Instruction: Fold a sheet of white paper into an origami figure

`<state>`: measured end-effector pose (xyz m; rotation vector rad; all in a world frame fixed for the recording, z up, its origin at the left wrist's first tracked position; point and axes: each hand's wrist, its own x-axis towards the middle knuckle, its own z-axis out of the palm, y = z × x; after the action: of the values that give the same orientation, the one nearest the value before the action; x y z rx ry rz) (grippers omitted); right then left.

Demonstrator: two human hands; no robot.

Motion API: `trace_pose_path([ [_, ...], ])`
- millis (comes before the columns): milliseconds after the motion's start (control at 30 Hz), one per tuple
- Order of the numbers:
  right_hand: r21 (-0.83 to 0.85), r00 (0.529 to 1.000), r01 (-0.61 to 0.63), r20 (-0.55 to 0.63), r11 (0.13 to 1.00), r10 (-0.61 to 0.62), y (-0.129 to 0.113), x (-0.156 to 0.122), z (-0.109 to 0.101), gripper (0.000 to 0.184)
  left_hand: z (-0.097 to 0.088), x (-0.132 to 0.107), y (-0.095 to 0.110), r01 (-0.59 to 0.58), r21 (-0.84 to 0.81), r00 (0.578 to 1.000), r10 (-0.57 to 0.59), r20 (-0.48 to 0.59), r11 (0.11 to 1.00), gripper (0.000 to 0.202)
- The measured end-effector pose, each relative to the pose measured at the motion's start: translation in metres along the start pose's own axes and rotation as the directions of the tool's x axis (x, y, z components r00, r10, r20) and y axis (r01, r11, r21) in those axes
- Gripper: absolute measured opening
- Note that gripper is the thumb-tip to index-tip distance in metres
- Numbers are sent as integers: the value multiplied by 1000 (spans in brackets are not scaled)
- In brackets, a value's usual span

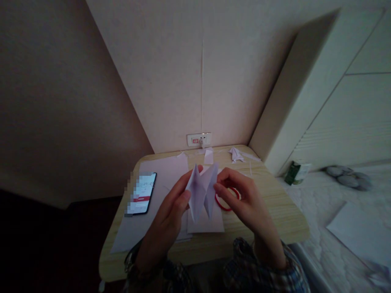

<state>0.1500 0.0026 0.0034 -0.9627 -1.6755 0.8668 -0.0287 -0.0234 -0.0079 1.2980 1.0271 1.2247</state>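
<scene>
A folded white paper (199, 191) with pointed flaps is held up above the table between both hands. My left hand (174, 207) pinches its left side, thumb in front and fingers behind. On the right, my right hand (240, 191) grips the opposite flap between thumb and forefinger. The flaps stand apart, with a deep crease between them. Below the folded paper lies a white sheet (207, 227). Behind my right hand a red ring (225, 208) rests on the table, partly hidden by the fingers.
A lit phone (143, 193) lies on white sheets (128, 238) at the table's (275, 211) left. At the back are a folded paper figure (235, 154) and a small paper piece (208, 156), below a wall socket (199, 139). A bed (317, 203) adjoins on the right, holding more paper (360, 228).
</scene>
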Motion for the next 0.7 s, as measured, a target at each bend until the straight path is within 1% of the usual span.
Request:
trace_pose_path([
  [67, -8, 1000, -7, -1, 1000, 7, 1, 0, 0, 15, 0, 2, -1, -22, 5, 999, 22, -26, 1000, 34],
  [200, -12, 1000, -20, 1, 1000, 20, 1, 0, 0, 16, 1, 5, -1, -6, -29, 998, 4, -67, 1000, 36],
  [300, -6, 1000, -27, 16, 1000, 27, 2, 0, 2, 17, 3, 7, 2, -60, -5, 992, 60, -108, 998, 32],
  [367, 3, 999, -39, 12, 999, 39, 3, 1, 3, 11, 3, 8, 4, -69, 12, 991, 70, -116, 998, 29],
  [400, 20, 999, -49, -8, 999, 49, 4, 1, 4, 8, 2, 8, 5, -72, 27, 990, 74, -121, 997, 28],
  [433, 43, 998, -58, -37, 997, 60, 5, 1, 5, 17, 2, 8, 5, -75, 54, 989, 82, -126, 996, 28],
  [500, 86, 994, -61, -87, 994, 68, 5, 1, 5, 42, 0, 8, 5, -101, 136, 984, 119, -134, 986, 28],
  [533, 89, 994, -51, -96, 995, 59, 5, 0, 5, 49, -1, 8, 4, -115, 182, 981, 140, -133, 977, 29],
  [567, 74, 995, -35, -89, 997, 41, 5, -1, 5, 51, -2, 8, 4, -125, 229, 979, 158, -129, 965, 30],
  [600, 47, 998, -16, -67, 999, 19, 4, -1, 4, 49, -2, 8, 3, -133, 273, 978, 171, -122, 953, 32],
  [667, -8, 1000, 13, -15, 1000, -13, 3, -2, 3, 37, -3, 8, 3, -148, 341, 976, 193, -102, 928, 36],
  [700, -13, 1000, 11, 10, 1000, -11, 3, -3, 2, 35, -2, 8, 3, -156, 365, 975, 201, -90, 918, 36],
])
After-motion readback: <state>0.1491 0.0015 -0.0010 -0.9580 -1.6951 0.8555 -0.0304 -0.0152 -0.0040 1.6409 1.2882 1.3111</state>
